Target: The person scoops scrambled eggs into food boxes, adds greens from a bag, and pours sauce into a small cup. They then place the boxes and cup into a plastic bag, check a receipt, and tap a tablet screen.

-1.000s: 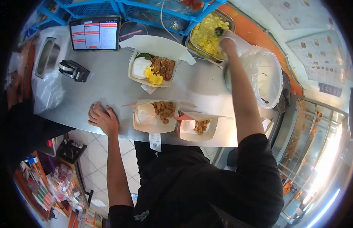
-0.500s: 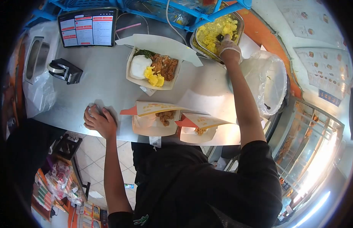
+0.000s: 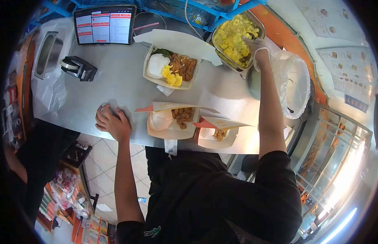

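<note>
My left hand rests on the steel counter near its front edge, empty, with its fingers apart. My right hand, in a clear glove, is at the right side of a metal tray of yellow scrambled egg. Its fingers are stretched out over the egg; no held piece can be made out. Between the hands, an open paper box holds white rice, dark greens, egg and sliced brown meat. Two part-folded boxes with brown pieces stand near the front edge.
A tablet stands at the back left, with a tape dispenser before it. Blue baskets line the back. A plastic-lined bin stands right of the tray. Another person's arm shows at far left.
My right hand has drawn back toward the tray's right side, and its fingers show more. My left hand stays on the counter. The whole view has shifted slightly.
</note>
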A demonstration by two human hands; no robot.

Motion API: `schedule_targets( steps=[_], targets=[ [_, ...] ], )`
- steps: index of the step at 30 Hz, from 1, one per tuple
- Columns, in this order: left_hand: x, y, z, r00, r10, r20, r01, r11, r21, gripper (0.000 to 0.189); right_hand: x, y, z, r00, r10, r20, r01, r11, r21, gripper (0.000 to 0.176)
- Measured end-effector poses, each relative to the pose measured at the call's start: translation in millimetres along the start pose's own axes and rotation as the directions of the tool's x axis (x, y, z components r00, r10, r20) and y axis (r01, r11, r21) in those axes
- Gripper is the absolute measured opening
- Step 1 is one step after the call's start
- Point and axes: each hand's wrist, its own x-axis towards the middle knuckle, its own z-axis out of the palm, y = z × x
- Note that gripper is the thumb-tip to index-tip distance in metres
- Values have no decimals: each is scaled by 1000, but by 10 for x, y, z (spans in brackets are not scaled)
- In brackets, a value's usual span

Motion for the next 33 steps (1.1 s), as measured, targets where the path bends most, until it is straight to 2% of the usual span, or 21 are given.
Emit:
schedule_targets(
  steps=[2, 4, 6, 9, 12, 15, 21, 23, 25, 27, 28, 31, 33],
  targets=[
    [2, 9, -9, 1000, 1, -5, -2, 1000, -9, 42, 311, 414, 1, 985, -174, 13, 174, 985, -10, 57],
    [5, 8, -9, 1000, -4, -15, 4, 1000, -8, 42, 288, 393, 32, 988, -156, 12, 155, 986, 69, 60],
    [-7, 5, 2, 1000, -11, -25, 11, 1000, -2, 42, -43, -25, -9, 998, 62, 21, -66, 971, 231, 64],
    [0, 24, -31, 1000, -20, -9, 20, 1000, 5, 41, 102, 162, 70, 985, 169, 14, -160, 896, 415, 57],
    [-10, 26, -19, 1000, -12, -29, 12, 1000, -2, 42, 116, 163, 37, 954, 289, 80, -291, 829, 478, 50],
    [-7, 25, -20, 999, -11, -33, 10, 1000, -7, 41, 14, 49, 79, 960, 278, 39, -235, 719, 654, 47],
    [-30, -21, 20, 999, 12, -51, -12, 1000, -12, 41, -21, -94, -11, 965, 237, 116, -228, 526, 819, 49],
    [-37, -20, 21, 999, 14, -39, -14, 1000, 4, 42, -400, -294, -175, 988, -17, 152, -127, 460, 879, 45],
    [-30, 10, -9, 999, 11, -35, -11, 1000, -5, 42, -360, -229, -186, 992, -125, 7, 52, 462, 886, 42],
    [-40, 12, -34, 1000, 14, -9, -14, 1000, -11, 42, 188, 139, 103, 955, -94, -280, 284, 553, 783, 42],
    [-39, 9, -44, 1000, 15, -1, -15, 1000, -16, 42, 209, 190, 58, 986, -1, -167, 134, 600, 789, 52],
    [-44, -15, -35, 1000, 14, 4, -14, 1000, 9, 44, 170, 173, 100, 996, -47, -69, 84, 539, 838, 44],
    [-5, -7, -35, 1000, 24, -8, -24, 1000, -2, 45, 35, 46, -38, 987, 139, 81, -146, 561, 815, 39]
  ],
)
